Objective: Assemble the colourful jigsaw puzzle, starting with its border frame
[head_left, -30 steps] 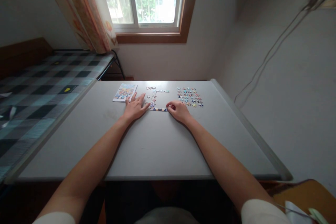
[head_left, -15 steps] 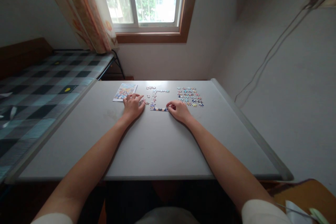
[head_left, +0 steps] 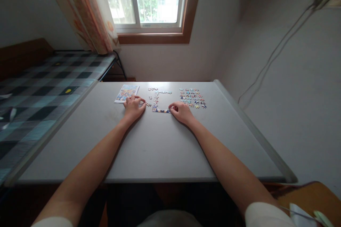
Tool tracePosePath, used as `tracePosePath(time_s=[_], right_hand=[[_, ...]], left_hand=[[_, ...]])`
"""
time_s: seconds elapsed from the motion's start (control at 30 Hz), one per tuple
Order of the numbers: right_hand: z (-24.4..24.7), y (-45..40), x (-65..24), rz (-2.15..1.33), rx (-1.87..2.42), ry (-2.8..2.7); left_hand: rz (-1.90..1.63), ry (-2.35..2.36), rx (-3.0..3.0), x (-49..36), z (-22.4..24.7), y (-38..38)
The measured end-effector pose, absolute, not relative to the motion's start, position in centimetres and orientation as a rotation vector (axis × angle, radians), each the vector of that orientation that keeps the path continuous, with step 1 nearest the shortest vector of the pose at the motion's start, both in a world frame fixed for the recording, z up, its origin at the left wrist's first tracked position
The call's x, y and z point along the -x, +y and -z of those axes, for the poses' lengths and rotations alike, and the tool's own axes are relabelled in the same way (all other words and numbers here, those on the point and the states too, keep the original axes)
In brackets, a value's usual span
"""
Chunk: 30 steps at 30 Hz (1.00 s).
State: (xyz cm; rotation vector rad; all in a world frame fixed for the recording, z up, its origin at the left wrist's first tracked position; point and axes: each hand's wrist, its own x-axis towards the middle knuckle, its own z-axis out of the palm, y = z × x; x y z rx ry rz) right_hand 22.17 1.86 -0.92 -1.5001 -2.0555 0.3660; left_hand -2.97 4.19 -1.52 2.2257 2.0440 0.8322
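Note:
Joined puzzle pieces form a partial frame [head_left: 161,111] on the table, with left, top and bottom edges. My right hand [head_left: 182,111] rests at the bottom edge's right end, thumb and index finger pinched; anything between them is too small to name. My left hand [head_left: 134,107] lies with fingers apart over the lower right corner of a colourful picture sheet [head_left: 128,91], beside a few loose pieces [head_left: 149,105]. More loose pieces [head_left: 153,89] sit above. Several rows of loose pieces [head_left: 192,96] lie right of the frame.
The grey-white table [head_left: 160,149] stands below a window [head_left: 144,0]. A bed with a checked cover [head_left: 80,75] is on the left. At the right, a cable [head_left: 269,60] hangs along the wall, and a brown seat [head_left: 314,198] stands low.
My left hand has shifted slightly left, and its index finger has curled down towards the thumb, uncovering some loose pieces. My right hand has hardly moved.

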Motion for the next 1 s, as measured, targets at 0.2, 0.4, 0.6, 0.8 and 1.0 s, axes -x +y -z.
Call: tracePosePath(time_s=[0.2,0.4,0.6,0.8,1.0], right_hand=[[1.0,1.9,-22.2,-0.367,1.491,-2.053],[0.9,1.9,-22.2,-0.364,1.503,-2.057],[1.1,2.0,-22.3,-0.364,1.497,-2.058],[1.1,2.0,-22.1,-0.466,1.334,-1.923],[0.8,1.2,-20.9,-0.523,1.016,-1.957]], left_hand=[[-0.821,2.037,-2.193,3.0,1.5,4.3],[-0.897,1.957,-2.159,2.8,1.2,4.1],[-0.989,1.818,-2.201,2.9,0.9,4.2],[-1.155,1.343,-2.177,1.6,1.0,3.2],[-1.056,1.080,-2.307,-0.9,0.9,1.0]])
